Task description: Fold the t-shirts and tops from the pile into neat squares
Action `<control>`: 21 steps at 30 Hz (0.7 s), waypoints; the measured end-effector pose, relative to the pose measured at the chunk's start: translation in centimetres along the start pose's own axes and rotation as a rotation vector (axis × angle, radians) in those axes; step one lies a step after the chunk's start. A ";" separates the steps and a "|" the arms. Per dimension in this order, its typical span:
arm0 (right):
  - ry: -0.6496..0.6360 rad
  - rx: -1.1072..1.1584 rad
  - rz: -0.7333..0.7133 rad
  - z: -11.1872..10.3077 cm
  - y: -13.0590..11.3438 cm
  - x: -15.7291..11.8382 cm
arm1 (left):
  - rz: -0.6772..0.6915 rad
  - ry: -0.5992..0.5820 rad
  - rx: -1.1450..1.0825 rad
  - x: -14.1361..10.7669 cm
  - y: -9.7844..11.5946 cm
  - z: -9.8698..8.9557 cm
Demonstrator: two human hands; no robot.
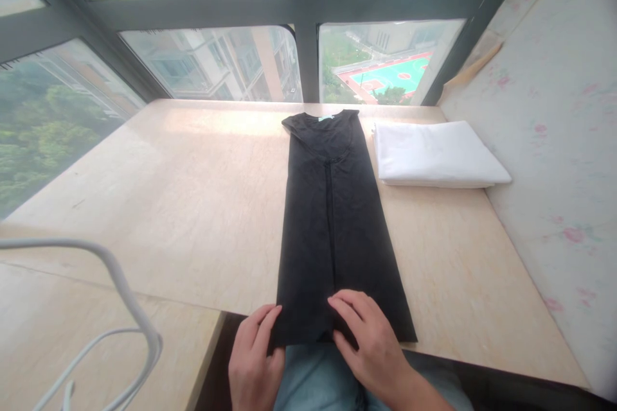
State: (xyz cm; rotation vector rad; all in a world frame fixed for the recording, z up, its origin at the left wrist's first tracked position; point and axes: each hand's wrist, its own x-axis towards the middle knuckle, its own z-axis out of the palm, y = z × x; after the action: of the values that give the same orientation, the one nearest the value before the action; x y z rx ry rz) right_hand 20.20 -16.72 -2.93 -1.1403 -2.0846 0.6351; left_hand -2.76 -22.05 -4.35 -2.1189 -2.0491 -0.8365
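Note:
A black T-shirt (308, 225) lies in a long narrow strip on the ledge, its two sides folded in so the edges meet along the middle. Its neckline, with a small pale label (326, 118), points toward the window. At the near left corner of the hem, my left hand (258, 353) pinches the cloth between thumb and fingers. My right hand (369, 340) is closed on the hem near its middle, fingers on top and thumb lower down. The near hem reaches the ledge's front edge, above my legs.
A folded white cloth (438, 154) sits right of the shirt, beside the flowered wall (554, 173). White cables (139, 308) loop at the lower left of the pale ledge (207, 205). Grey window frames (308, 6) bound the far side.

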 end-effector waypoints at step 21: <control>-0.014 -0.061 -0.139 -3.1 -0.2 -0.4 | 0.183 -0.147 -0.095 1.2 2.2 0.3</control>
State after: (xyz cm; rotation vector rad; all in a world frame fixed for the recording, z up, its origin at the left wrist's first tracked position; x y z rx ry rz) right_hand 22.53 -16.92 -0.91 -1.0165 -2.1860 0.5172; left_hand -0.63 -21.09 -3.43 -2.4421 -1.8751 -0.7884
